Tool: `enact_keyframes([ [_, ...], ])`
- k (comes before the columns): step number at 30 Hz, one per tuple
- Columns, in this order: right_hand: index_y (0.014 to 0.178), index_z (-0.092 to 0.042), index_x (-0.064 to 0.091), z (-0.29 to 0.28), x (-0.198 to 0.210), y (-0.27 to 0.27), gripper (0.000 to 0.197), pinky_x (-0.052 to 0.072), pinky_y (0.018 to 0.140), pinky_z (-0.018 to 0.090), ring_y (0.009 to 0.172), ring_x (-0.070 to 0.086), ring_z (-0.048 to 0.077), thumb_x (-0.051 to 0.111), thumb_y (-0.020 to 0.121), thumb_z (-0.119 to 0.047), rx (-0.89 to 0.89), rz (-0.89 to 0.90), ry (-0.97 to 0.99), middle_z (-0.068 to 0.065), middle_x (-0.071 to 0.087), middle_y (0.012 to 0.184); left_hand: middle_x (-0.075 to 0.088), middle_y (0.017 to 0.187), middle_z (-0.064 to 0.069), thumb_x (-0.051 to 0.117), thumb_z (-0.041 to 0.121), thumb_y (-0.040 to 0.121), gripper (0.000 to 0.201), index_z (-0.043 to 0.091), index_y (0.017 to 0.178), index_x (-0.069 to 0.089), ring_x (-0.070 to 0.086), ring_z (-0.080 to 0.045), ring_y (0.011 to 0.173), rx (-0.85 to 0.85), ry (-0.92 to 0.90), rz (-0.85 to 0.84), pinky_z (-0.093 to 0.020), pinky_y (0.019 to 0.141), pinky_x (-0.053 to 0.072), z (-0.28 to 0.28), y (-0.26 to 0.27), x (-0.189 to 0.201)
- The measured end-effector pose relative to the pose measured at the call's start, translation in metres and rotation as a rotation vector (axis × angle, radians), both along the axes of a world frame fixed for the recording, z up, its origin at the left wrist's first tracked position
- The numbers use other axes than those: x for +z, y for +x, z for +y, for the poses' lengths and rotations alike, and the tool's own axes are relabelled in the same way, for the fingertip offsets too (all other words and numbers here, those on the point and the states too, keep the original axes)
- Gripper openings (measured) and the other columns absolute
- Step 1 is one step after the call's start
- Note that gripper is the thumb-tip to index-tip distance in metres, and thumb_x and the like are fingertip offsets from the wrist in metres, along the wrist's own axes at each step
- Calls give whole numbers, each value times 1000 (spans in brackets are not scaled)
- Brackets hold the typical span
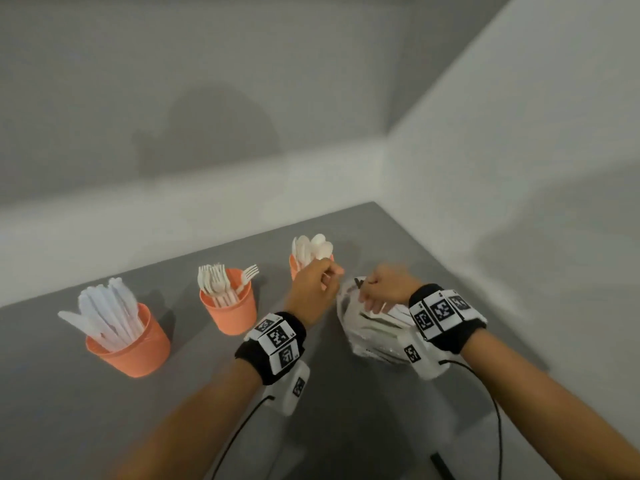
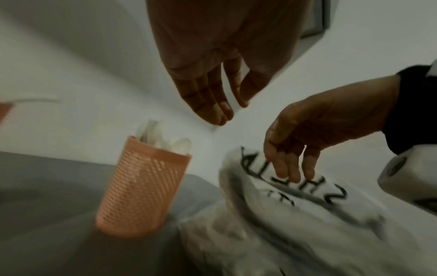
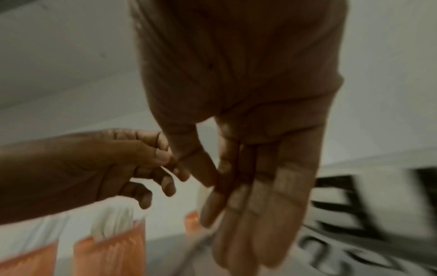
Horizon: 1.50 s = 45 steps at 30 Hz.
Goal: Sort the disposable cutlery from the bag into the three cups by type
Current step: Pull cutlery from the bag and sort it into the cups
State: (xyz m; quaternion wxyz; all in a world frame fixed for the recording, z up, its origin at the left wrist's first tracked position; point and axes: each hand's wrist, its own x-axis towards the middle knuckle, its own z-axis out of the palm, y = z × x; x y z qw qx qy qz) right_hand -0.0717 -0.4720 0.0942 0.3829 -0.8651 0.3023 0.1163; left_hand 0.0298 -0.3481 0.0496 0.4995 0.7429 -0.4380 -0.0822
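Observation:
Three orange cups stand in a row: knives (image 1: 135,351) on the left, forks (image 1: 230,313) in the middle, spoons (image 1: 294,268) on the right. In the left wrist view the spoon cup (image 2: 141,190) is a mesh cup. The white printed bag (image 1: 370,330) lies right of the spoon cup with cutlery inside. My left hand (image 1: 320,284) hovers by the spoon cup; thumb and fingers (image 2: 222,110) seem to pinch a thin white piece, its type lost in blur. My right hand (image 1: 377,292) hangs over the bag (image 2: 295,224), its fingers (image 3: 248,224) straight and holding nothing.
The grey table (image 1: 173,410) sits in a corner, with white walls behind and to the right. Its right edge runs close past the bag. Black cables (image 1: 498,410) trail from both wrist bands towards me.

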Motion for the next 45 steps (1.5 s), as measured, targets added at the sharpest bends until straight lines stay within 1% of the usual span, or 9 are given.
enact_keyframes([
  [3,74,-7,63,-9,-15,-27,23,43,60,19,70,56,19,48,90,-17,87,173,-309,5,63,76,50,91,-3,59,7,85,8,6,86,67,49,-13,81,-63,131,-90,-19,79,35,-13,-18,-21],
  [7,127,-10,51,-21,-51,-42,46,42,101,32,120,52,25,60,87,-31,110,278,-459,9,56,129,45,121,-11,60,16,87,31,13,117,60,52,-20,99,-66,404,11,-28,100,38,-22,-32,-36],
  [10,138,-11,33,-31,-81,-38,68,36,107,35,129,43,27,67,81,-28,109,258,-423,11,43,141,42,136,-13,54,15,90,47,15,135,43,45,-27,124,-95,544,2,-31,106,31,-25,-36,-36],
  [13,145,-13,19,-34,-99,-32,82,28,114,42,139,28,31,68,80,-22,145,275,-481,14,24,151,45,134,-14,51,1,87,52,11,137,40,47,-28,121,-89,517,26,-28,102,34,-25,-36,-31],
  [18,140,-12,31,-31,-110,-25,63,34,110,40,131,38,29,61,86,-20,140,206,-722,14,37,143,49,129,-15,48,-9,84,55,7,136,42,48,-26,117,-100,443,47,-21,96,35,-21,-35,-28],
  [22,129,-8,49,-32,-111,-27,39,35,109,35,127,42,29,51,92,-19,156,107,-670,15,44,137,51,127,-15,47,-10,83,53,5,134,44,49,-25,114,-93,409,38,-8,82,29,-22,-31,-28],
  [33,105,-8,66,-32,-112,-33,23,44,95,33,108,57,29,53,88,-18,98,73,-407,13,64,112,50,131,-14,50,-6,84,52,6,134,45,48,-24,119,-119,444,31,-12,88,30,-18,-31,-26],
  [38,102,-5,64,-34,-101,-33,26,41,79,24,101,60,28,62,84,-24,23,52,-285,13,66,107,49,133,-10,51,-4,84,52,8,135,44,47,-22,121,-115,462,50,-13,90,30,-18,-29,-24],
  [45,121,-13,57,-35,-89,-39,45,46,89,29,107,59,27,65,78,-21,28,40,-277,9,64,118,47,136,-10,51,-3,85,51,8,135,44,45,-21,125,-85,458,110,-14,93,31,-19,-31,-22],
])
